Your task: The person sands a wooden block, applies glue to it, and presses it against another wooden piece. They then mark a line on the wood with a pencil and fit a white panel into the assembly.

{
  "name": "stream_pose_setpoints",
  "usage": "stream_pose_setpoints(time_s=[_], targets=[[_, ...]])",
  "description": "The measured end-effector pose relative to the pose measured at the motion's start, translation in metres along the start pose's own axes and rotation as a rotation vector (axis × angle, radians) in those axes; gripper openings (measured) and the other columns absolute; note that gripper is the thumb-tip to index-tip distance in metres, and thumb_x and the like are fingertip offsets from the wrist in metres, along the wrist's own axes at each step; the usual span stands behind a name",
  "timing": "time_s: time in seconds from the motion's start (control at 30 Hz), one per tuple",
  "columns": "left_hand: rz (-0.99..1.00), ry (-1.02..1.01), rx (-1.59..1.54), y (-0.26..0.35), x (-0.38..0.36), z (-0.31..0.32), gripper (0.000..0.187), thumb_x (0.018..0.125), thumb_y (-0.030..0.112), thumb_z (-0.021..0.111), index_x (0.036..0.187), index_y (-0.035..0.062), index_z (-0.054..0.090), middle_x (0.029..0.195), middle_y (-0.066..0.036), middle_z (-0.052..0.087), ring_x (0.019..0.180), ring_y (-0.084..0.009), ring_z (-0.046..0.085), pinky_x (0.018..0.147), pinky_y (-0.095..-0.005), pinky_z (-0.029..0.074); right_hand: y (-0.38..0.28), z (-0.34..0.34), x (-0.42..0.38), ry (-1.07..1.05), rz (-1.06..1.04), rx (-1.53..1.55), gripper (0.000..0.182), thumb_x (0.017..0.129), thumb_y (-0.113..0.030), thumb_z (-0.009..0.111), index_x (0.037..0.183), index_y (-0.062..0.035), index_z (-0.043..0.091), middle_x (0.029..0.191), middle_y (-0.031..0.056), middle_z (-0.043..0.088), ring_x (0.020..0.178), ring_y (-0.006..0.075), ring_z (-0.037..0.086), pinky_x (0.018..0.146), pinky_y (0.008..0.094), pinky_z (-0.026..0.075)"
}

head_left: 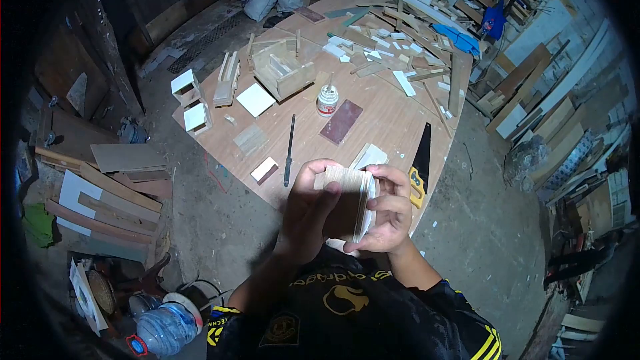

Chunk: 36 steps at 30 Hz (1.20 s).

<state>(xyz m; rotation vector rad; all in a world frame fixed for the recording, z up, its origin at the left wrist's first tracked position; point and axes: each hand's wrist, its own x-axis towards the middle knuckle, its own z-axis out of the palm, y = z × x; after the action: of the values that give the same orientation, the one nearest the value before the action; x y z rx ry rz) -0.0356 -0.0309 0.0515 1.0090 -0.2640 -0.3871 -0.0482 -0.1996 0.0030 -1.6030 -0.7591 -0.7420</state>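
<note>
Close to my chest I hold a stack of thin wooden pieces (348,203), upright, with their layered edges facing right. My left hand (308,210) is closed round its left side, thumb across the broad face. On the other side my right hand (389,217) grips the layered edges with bent fingers. Just beyond the stack, a pale flat piece (371,155) lies on the table. A handsaw (421,167) with a yellow handle rests to the right of my right hand. Ahead of my left hand are a dark slim bar (290,150) and a small two-tone block (265,171).
On the wooden table (393,117) stand an open white jar (327,101) with a stick in it, a wooden box (283,73) and a white-topped piece (190,103). A dark red board (341,122) lies near the jar. Offcuts (383,47) cover the far side. A water bottle (167,330) is lower left.
</note>
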Motion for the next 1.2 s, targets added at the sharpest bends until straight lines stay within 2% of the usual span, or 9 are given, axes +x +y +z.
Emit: stream_pose_setpoints(time_s=[0.2, 0.53, 0.9, 1.2], targets=[[0.015, 0.003, 0.097, 0.000, 0.001, 0.002, 0.036, 0.099, 0.028, 0.052, 0.125, 0.0064, 0.039, 0.097, -0.009, 0.064, 0.083, -0.0099, 0.062, 0.068, -0.0250, 0.050, 0.002, -0.001, -0.001, 0.011, -0.001, 0.021, 0.073, 0.053, -0.037, 0.094, 0.107, -0.0089, 0.053, 0.130, 0.0237, 0.040, 0.122, 0.0363, 0.046, 0.101, 0.0456, 0.040], [0.019, 0.005, 0.087, -0.005, 0.002, 0.011, 0.036, 0.100, 0.027, 0.052, 0.125, 0.0058, 0.038, 0.093, -0.009, 0.064, 0.081, -0.0094, 0.061, 0.069, -0.0251, 0.049, 0.003, -0.008, -0.005, 0.020, -0.012, 0.028, 0.074, 0.054, -0.038, 0.093, 0.108, -0.0087, 0.052, 0.131, 0.0241, 0.039, 0.122, 0.0367, 0.046, 0.101, 0.0447, 0.040], [0.011, 0.016, 0.158, -0.003, -0.001, 0.016, 0.038, 0.100, 0.031, 0.051, 0.125, 0.0062, 0.038, 0.090, -0.008, 0.064, 0.077, -0.0087, 0.060, 0.064, -0.0240, 0.047, -0.001, -0.011, -0.006, 0.034, -0.019, 0.012, 0.074, 0.054, -0.038, 0.093, 0.107, -0.0081, 0.051, 0.130, 0.0247, 0.039, 0.122, 0.0377, 0.046, 0.100, 0.0454, 0.042], [0.052, 0.017, 0.177, -0.001, 0.000, 0.022, 0.040, 0.100, 0.033, 0.051, 0.125, 0.0058, 0.037, 0.091, -0.009, 0.063, 0.078, -0.0100, 0.060, 0.065, -0.0251, 0.048, 0.001, -0.014, -0.007, 0.038, -0.061, 0.042, 0.068, 0.056, -0.037, 0.092, 0.103, -0.0091, 0.052, 0.131, 0.0262, 0.040, 0.122, 0.0392, 0.047, 0.098, 0.0455, 0.044]])
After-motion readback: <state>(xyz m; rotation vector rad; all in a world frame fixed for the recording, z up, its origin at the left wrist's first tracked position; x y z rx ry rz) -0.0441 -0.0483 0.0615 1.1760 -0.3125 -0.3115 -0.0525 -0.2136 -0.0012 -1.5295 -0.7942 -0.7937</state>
